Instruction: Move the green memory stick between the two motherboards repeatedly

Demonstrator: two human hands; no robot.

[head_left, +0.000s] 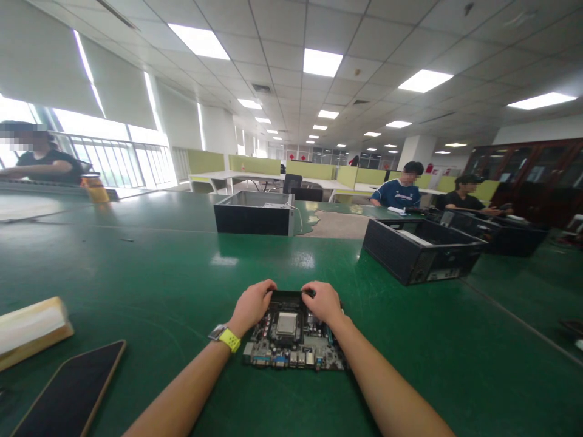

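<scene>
A motherboard (314,343) lies flat on the green tabletop in front of me, its row of ports facing me. The square metal-topped processor (286,323) sits in its socket. At the board's far side, a dark narrow strip that looks like a RAM stick (288,296) spans the space between my hands. My left hand (254,305), with a yellow-banded watch (226,337) on the wrist, has its fingers closed at the strip's left end. My right hand (323,301) pinches at its right end and covers part of the board. The fingertips are partly hidden.
An open computer case (255,220) stands ahead, another (421,252) at right, with more dark cases behind it. A phone-like dark slab (68,388) and a pale block (34,331) lie at left. Three people sit around the table (159,267). Its surface is worn near the back.
</scene>
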